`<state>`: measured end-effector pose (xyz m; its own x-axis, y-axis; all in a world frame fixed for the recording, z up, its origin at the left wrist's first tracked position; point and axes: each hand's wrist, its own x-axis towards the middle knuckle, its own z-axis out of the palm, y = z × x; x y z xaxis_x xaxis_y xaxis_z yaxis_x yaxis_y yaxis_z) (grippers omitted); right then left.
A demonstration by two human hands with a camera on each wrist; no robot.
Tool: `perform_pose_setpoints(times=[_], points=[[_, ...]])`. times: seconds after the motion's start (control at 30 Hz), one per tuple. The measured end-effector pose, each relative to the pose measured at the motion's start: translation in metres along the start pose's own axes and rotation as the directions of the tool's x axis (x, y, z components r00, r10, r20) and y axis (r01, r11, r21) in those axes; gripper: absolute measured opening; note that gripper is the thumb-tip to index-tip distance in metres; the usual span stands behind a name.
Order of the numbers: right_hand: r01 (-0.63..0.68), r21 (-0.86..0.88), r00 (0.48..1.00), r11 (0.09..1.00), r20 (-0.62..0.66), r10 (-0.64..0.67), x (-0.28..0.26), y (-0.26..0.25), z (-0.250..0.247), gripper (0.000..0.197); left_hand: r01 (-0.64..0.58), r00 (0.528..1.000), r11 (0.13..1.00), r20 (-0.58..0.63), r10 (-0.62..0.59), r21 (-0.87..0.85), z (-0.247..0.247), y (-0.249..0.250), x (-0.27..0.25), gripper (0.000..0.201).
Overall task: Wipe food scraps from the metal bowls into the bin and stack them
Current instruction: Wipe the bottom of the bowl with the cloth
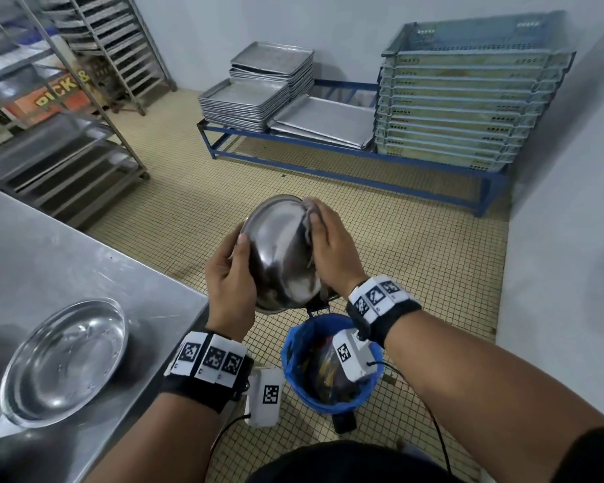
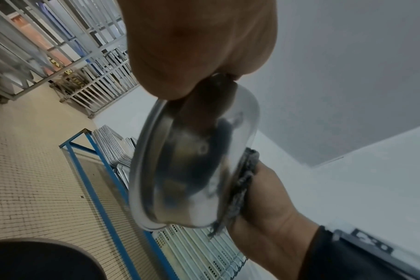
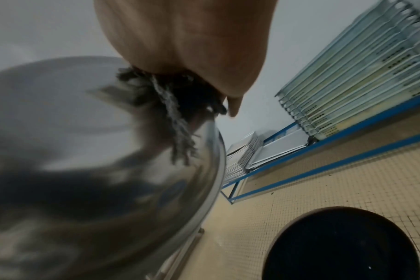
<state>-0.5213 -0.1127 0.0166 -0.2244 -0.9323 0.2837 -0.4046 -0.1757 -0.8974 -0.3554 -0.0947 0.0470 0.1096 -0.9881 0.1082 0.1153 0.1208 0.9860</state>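
The left hand is gripping the round shiny metal bowl at its left rim, thumb curled over the outer surface and the remaining fingers hidden behind the rim. The bowl is being held tilted on edge in the air, directly above the blue-lined round waste bin standing on the tiled floor. In the left wrist view the bowl is showing its convex underside, with the rim pinched at the top.

The right hand is pressing a grey frayed cloth against the right side of the bowl, fingers curled around the cloth. In the right wrist view the cloth is bunched under the fingers, touching the bowl's rim.

1 second shallow round metal bowl is resting upright on the stainless steel table at near left, well apart from both hands.

At the far side, a blue metal-frame rack is carrying stacked metal baking trays and stacked pale plastic crates.
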Motion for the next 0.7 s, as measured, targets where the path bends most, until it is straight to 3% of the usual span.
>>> perform_pose_setpoints(times=[0.07, 0.17, 0.3, 0.37, 0.47, 0.6, 0.7], points=[[-0.175, 0.13, 0.984, 0.976, 0.056, 0.169, 0.012, 0.001, -0.012, 0.047, -0.011, 1.0, 0.999, 0.011, 0.012, -0.048, -0.001, 0.007, -0.001, 0.027], [-0.173, 0.209, 0.984, 0.963, 0.089, 0.157, 0.027, -0.003, -0.024, 0.042, 0.012, 1.0, 0.993, 0.002, -0.012, -0.121, -0.004, 0.014, 0.001, 0.034], [-0.07, 0.181, 0.997, 0.981, 0.054, 0.061, 0.036, -0.019, -0.029, 0.053, -0.061, 0.997, 0.993, 0.057, 0.055, 0.101, -0.014, 0.016, 0.009, 0.026], [0.053, 0.054, 0.991, 0.997, 0.123, -0.06, 0.035, -0.026, -0.027, 0.049, -0.119, 0.981, 0.953, 0.179, 0.07, 0.279, -0.019, 0.023, 0.021, 0.039], [0.28, -0.143, 0.941, 0.949, 0.234, -0.242, 0.03, -0.03, -0.016, 0.044, -0.216, 0.919, 0.819, 0.395, -0.014, 0.532, -0.018, 0.039, 0.039, 0.064], [0.34, -0.129, 0.935, 0.932, 0.154, -0.32, 0.026, -0.026, -0.014, 0.044, -0.226, 0.895, 0.847, 0.446, -0.013, 0.48, -0.019, 0.045, 0.047, 0.077], [0.147, -0.029, 0.989, 0.989, -0.008, -0.148, 0.02, -0.012, -0.02, 0.048, -0.182, 0.907, 0.913, 0.42, 0.012, 0.365, -0.026, 0.041, 0.045, 0.089]])
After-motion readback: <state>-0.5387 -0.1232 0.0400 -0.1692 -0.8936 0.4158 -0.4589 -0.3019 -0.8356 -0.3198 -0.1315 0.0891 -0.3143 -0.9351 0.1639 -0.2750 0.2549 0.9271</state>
